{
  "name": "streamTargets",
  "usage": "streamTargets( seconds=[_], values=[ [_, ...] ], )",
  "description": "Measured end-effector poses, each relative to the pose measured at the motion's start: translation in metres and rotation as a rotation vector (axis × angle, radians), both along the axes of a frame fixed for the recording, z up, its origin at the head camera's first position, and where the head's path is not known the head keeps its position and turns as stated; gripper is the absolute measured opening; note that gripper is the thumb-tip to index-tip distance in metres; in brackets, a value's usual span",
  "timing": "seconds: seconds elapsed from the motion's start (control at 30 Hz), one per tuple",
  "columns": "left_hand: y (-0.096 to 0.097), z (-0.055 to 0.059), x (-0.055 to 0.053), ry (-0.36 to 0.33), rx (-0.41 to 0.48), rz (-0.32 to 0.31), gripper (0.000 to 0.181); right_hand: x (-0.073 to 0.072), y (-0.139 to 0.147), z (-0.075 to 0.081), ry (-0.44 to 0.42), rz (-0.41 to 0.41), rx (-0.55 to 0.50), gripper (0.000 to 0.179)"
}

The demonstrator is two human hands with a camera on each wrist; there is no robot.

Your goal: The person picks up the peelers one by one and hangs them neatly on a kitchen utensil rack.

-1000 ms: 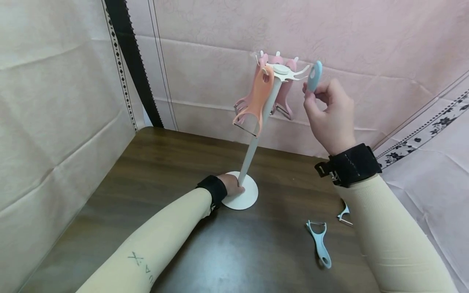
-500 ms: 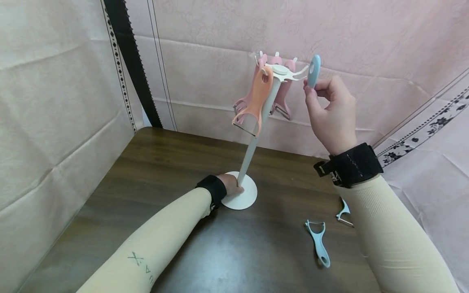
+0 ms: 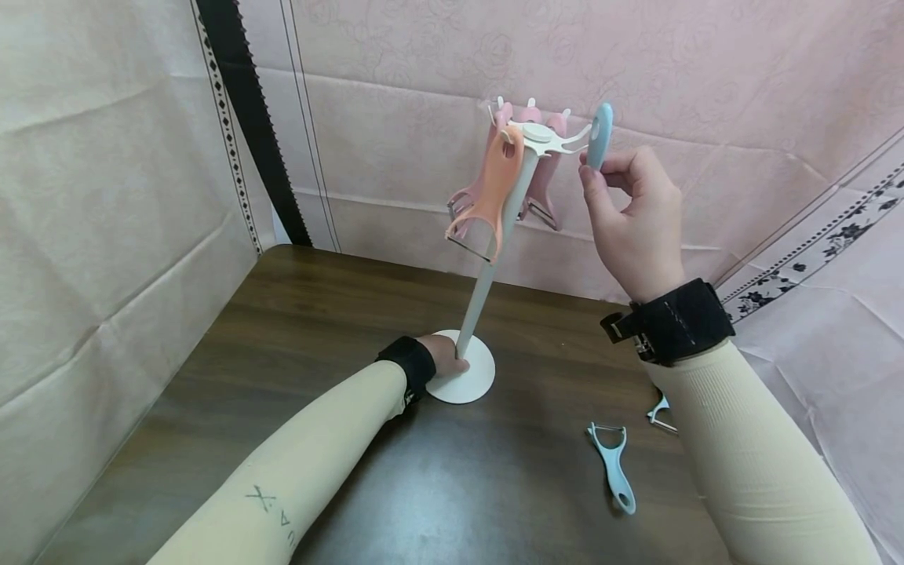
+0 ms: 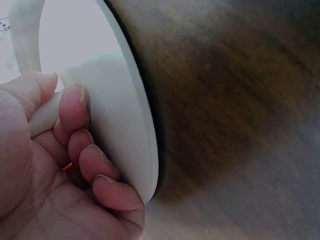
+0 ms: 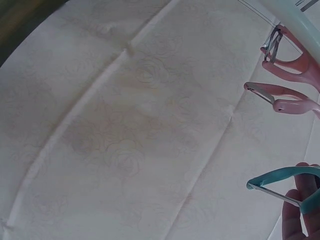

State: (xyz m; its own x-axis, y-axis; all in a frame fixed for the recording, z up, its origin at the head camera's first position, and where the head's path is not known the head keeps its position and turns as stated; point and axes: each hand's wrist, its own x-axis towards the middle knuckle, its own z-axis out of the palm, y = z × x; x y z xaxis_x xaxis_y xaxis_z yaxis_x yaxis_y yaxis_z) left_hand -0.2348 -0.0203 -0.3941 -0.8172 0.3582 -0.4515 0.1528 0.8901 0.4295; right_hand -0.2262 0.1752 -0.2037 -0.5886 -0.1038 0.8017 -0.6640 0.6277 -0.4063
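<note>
A white stand [image 3: 479,294] with a round base [image 3: 477,384] and a ring of hooks rises from the table. My left hand [image 3: 445,356] grips the pole just above the base; the left wrist view shows its fingers [image 4: 102,165] curled round it. My right hand [image 3: 639,224] pinches a blue peeler [image 3: 600,137] upright, its handle hole beside a hook tip [image 3: 581,136]. Whether the hook enters the hole I cannot tell. In the right wrist view the peeler's blade end [image 5: 275,192] hangs below the fingers. An orange peeler [image 3: 500,184] and several pink peelers [image 3: 542,184] hang from other hooks.
On the dark wooden table [image 3: 318,314] lies another blue peeler [image 3: 614,469], right of the stand. A further blue peeler [image 3: 660,412] is partly hidden by the right sleeve. Pale patterned cloth [image 3: 395,157] stands behind the table and on both sides.
My right hand has raised the blue peeler a little and brought it slightly left, closer to the hook. The left hand keeps its grip on the stand's pole.
</note>
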Motion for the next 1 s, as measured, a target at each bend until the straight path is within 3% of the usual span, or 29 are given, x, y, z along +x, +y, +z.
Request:
streamTargets(
  seconds=[0.03,0.13,0.27,0.4,1.0],
  values=[
    [0.000,-0.003,0.004,0.022,0.007,0.007,0.034,0.000,0.000,0.000,0.001,0.000,0.000,0.024],
    [0.002,-0.045,-0.014,0.092,0.023,0.024,0.038,0.001,-0.001,0.001,0.009,0.009,-0.001,0.024],
    [0.003,-0.058,-0.025,0.076,0.013,0.028,0.040,0.002,-0.003,0.001,0.013,0.019,0.003,0.023],
    [0.004,-0.061,-0.030,0.068,0.001,0.018,0.040,0.003,-0.003,0.000,0.005,0.018,0.011,0.023],
    [0.004,-0.064,-0.031,0.082,0.009,-0.006,0.039,0.005,-0.005,-0.002,0.004,0.025,0.014,0.022]
  ],
)
